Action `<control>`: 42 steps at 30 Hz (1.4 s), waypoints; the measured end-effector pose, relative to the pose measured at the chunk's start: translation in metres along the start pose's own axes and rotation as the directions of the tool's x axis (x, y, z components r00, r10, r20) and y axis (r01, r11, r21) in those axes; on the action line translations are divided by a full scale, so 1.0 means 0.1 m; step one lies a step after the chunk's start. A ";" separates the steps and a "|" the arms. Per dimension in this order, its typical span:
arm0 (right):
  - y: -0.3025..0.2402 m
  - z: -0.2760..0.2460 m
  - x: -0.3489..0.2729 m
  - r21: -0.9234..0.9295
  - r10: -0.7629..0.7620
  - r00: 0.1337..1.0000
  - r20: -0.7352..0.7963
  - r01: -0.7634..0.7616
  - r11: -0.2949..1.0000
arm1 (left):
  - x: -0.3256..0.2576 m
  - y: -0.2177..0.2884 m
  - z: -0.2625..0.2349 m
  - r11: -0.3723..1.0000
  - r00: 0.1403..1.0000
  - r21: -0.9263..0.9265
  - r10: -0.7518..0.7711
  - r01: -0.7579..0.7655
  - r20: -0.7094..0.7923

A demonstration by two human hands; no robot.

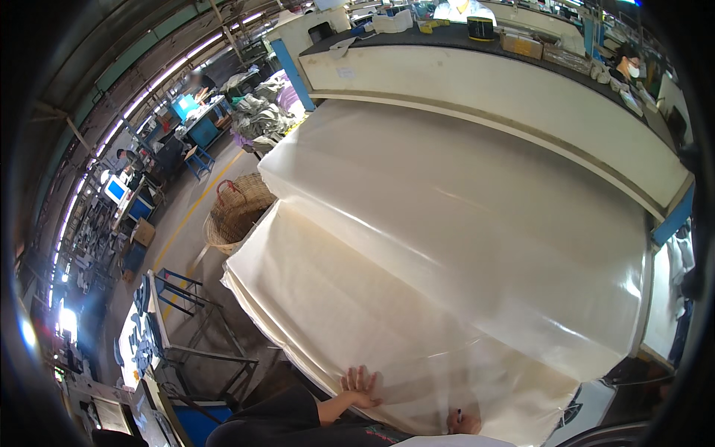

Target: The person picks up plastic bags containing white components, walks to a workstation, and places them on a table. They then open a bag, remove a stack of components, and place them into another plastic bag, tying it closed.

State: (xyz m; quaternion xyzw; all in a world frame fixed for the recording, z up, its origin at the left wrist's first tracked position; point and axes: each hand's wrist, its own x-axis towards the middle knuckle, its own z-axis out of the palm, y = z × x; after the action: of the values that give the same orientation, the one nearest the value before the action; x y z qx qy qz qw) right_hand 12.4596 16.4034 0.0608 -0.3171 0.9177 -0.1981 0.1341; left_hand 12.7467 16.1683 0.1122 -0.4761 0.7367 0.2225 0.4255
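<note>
My left hand (359, 389) lies flat with fingers spread on a wide cream sheet (350, 290), close to its near edge. To the right, my right hand (465, 423) is closed and rests low on the same sheet. A small dark tip shows at its fingers, too small to name. The sheet drapes over a long table, with a glossy step or fold running across its middle. Layered edges hang along its left side.
A wicker basket (240, 208) stands on the floor left of the sheet. Nearer is a metal-framed stand (216, 335) beside dark cloth pieces (145, 328). Beyond the sheet rises a white-fronted bench (462, 78) carrying a black tin (480, 30) and a cardboard box (521, 46). Other people work farther off.
</note>
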 end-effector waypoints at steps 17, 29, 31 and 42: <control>0.34 0.05 -0.16 -0.096 -0.131 0.948 0.291 0.165 0.982 | 0.03 -0.07 0.01 0.997 0.996 -0.037 0.063 -0.060 0.066; 0.47 0.16 -0.24 -0.003 -0.122 0.951 0.285 0.129 0.992 | 0.12 -0.09 0.31 0.996 0.992 0.075 0.055 -0.047 -0.112; 0.45 0.15 -0.22 -0.001 -0.122 0.950 0.287 0.127 0.992 | 0.12 -0.11 0.35 0.979 0.993 0.204 0.037 -0.014 -0.111; 0.43 0.16 -0.17 0.017 -0.140 0.951 0.275 0.141 0.990 | 0.11 -0.09 0.35 0.975 0.980 0.219 0.072 -0.030 -0.188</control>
State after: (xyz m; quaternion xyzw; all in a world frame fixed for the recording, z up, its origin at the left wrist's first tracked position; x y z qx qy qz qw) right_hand 12.4560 16.4412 0.0295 -0.4062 0.8656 -0.1598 0.2454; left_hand 12.7666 16.1840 0.0849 -0.4277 0.8065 0.1047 0.3945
